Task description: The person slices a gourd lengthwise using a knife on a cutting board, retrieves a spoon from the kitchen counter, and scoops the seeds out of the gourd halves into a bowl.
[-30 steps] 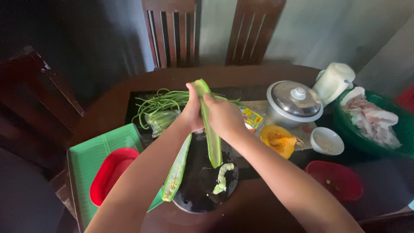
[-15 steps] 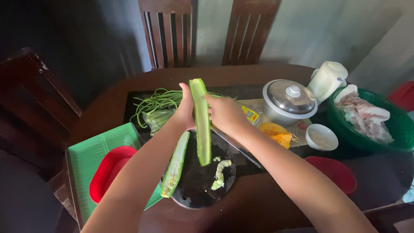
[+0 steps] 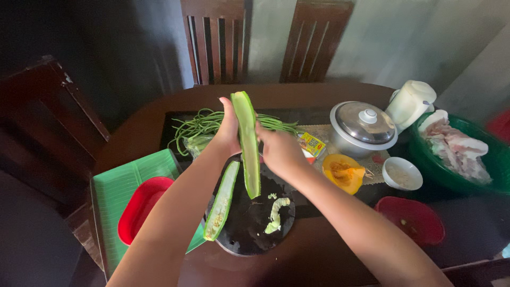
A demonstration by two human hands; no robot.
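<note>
The halved gourd (image 3: 248, 143), judged light, stiff and slippery on its wet cut face, is held upright above the dark board (image 3: 249, 223), gripped near its upper end between the closed left hand (image 3: 229, 133) and right hand (image 3: 279, 151).

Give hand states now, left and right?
Left hand: closed on the upright gourd half.
Right hand: gripping the same gourd half.

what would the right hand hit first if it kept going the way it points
The right hand points leftward at the upright gourd half, which it already touches. Past that comes the left hand gripping the other side, though depth is hard to judge.
</note>
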